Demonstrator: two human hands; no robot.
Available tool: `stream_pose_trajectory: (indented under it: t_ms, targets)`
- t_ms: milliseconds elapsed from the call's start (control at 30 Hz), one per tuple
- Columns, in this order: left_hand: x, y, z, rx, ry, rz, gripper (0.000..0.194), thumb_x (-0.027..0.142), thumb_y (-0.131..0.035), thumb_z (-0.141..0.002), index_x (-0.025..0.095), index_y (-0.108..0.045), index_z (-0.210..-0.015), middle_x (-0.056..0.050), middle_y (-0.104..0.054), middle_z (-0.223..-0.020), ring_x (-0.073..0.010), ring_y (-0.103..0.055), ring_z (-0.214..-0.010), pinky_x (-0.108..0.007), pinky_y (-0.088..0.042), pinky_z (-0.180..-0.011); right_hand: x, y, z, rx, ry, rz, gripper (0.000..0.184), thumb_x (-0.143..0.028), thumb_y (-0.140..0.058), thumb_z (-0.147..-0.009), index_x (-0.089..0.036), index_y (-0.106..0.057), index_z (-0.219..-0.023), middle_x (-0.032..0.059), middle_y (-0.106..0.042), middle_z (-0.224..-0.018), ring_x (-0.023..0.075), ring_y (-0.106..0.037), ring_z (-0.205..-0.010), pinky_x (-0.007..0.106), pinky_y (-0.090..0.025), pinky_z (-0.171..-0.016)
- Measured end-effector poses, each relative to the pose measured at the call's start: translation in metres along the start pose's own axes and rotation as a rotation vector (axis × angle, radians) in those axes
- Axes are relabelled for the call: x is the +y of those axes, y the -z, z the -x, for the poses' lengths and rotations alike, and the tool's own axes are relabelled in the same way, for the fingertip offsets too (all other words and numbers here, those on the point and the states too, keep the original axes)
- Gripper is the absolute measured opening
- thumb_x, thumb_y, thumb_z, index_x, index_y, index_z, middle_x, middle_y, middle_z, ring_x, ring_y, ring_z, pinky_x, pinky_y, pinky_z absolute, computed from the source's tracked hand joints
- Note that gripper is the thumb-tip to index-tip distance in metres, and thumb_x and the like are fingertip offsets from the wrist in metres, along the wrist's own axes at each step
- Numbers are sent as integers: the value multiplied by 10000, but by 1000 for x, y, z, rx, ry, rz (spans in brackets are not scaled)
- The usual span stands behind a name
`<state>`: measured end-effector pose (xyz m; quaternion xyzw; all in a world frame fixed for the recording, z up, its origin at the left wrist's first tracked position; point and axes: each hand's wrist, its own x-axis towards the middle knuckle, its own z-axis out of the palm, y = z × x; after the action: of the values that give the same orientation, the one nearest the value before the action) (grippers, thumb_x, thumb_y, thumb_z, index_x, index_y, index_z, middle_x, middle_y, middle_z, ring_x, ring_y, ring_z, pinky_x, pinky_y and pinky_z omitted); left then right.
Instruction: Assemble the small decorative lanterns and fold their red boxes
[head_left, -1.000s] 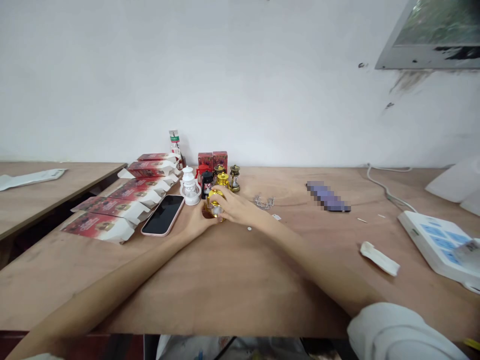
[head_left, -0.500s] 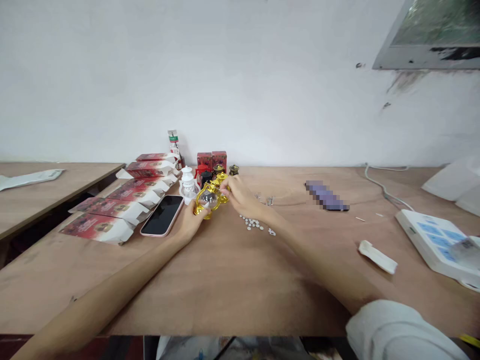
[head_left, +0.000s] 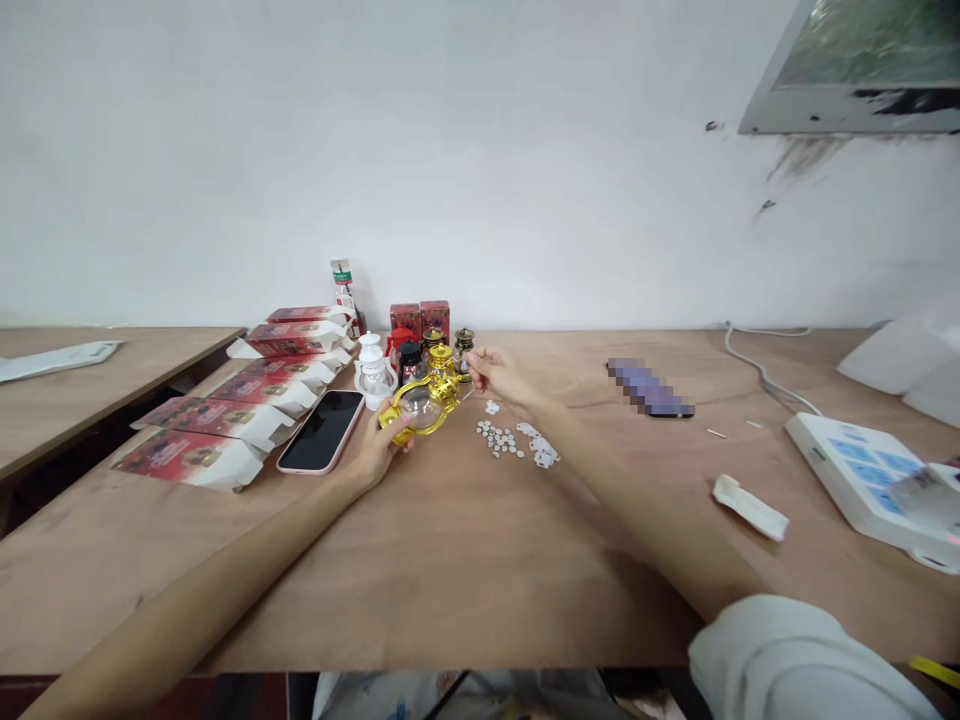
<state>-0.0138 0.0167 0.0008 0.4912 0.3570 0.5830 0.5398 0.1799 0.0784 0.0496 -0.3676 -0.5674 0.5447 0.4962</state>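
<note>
My left hand (head_left: pixel 384 445) is closed around the base of a small gold lantern (head_left: pixel 422 408) with a clear globe, tilted so its top points right and up. Just off that top, my right hand (head_left: pixel 499 375) pinches something small and pale that I cannot make out. Behind the held lantern stand another gold lantern (head_left: pixel 441 354), a black lantern (head_left: pixel 410 364) and a white lantern (head_left: pixel 373 375). Small white round pieces (head_left: pixel 498 440) lie loose under my right forearm, beside flat white pieces (head_left: pixel 541 449).
Red printed boxes (head_left: pixel 225 412) with open white flaps line the left side, next to a phone (head_left: pixel 322 430). Two upright red boxes (head_left: pixel 434 318) stand by the wall. At right are a purple object (head_left: pixel 649 388), a white crumpled strip (head_left: pixel 750 508) and a white-and-blue device (head_left: pixel 862 480).
The gold lantern has tipped from nearly upright to leaning right. My right hand has drawn back slightly to the right from its top. More white flat pieces show beside my forearm.
</note>
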Motion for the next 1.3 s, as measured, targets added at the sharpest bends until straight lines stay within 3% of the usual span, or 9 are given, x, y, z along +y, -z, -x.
stream_pose_trajectory:
  t_ms: [167, 467, 633, 833, 900, 1000, 1100, 1200, 1300]
  targets:
    - [-2, 3, -1, -74, 62, -45, 521, 448, -794, -543, 176, -535, -903, 27, -577, -708, -79, -504, -506, -192, -399, -421, 11, -4, -1, -110, -196, -139, 238, -209, -657, -746, -174, -455, -624, -81, -415, -485, 46, -350, -428, 170, -293, -436]
    - [-1, 3, -2, -143, 49, -94, 565, 484, -802, -550, 162, -527, -923, 0, -614, -754, -115, -579, -496, -227, -440, -429, 6, -3, 0, -140, -194, -170, 288, -256, -701, -703, -181, -435, -621, -95, -376, -468, 38, -293, -411, 158, -243, -412]
    - [1, 1, 1, -184, 61, -139, 538, 495, -776, -601, 162, -510, -928, -12, -645, -742, -156, -643, -536, -271, -520, -511, 1, 0, 2, -119, -104, -87, 313, -347, -722, -700, -184, -458, -658, -103, -364, -471, 32, -263, -396, 163, -180, -393]
    - [2, -1, -6, 3, 104, -23, 520, 438, -782, -610, 165, -497, -949, 11, -615, -773, -120, -622, -508, -251, -523, -485, -14, -16, 11, -298, 144, 92, 314, -440, -684, -725, -187, -498, -727, -93, -434, -478, 51, -344, -413, 177, -253, -411]
    - [3, -1, -7, 30, 104, 5, 474, 390, -775, -630, 165, -502, -945, 7, -612, -797, -112, -619, -525, -239, -514, -483, -23, -17, 11, -287, 181, 155, 269, -420, -629, -784, -187, -496, -756, -80, -470, -505, 64, -397, -437, 187, -298, -435]
    - [3, -2, -6, 45, 92, 17, 441, 348, -786, -609, 169, -514, -906, 18, -604, -786, -92, -589, -521, -210, -469, -459, -36, 0, 7, -70, 234, 397, 139, -297, -501, -883, -183, -491, -804, -34, -561, -590, 95, -500, -527, 212, -374, -523]
    - [2, -3, -5, 60, 70, 15, 457, 354, -806, -558, 170, -520, -863, 33, -584, -742, -75, -546, -508, -191, -415, -447, -41, 29, 4, 148, 262, 945, 85, -203, -459, -899, -166, -526, -862, 51, -659, -763, 156, -595, -728, 269, -415, -686]
    - [0, -1, -5, 87, 11, -16, 448, 367, -807, -534, 168, -528, -823, 40, -556, -716, -62, -495, -506, -189, -383, -457, -35, 52, 3, 171, 114, 1481, 169, -200, -411, -920, -144, -555, -989, 150, -663, -998, 239, -607, -930, 320, -406, -770]
    - [0, 0, -4, 174, -144, -113, 409, 371, -793, -541, 179, -535, -794, 46, -512, -701, -70, -458, -546, -193, -366, -482, -25, 58, 2, 79, -20, 1673, 210, -168, -405, -912, -133, -575, -1031, 190, -647, -1048, 269, -606, -976, 328, -404, -773]
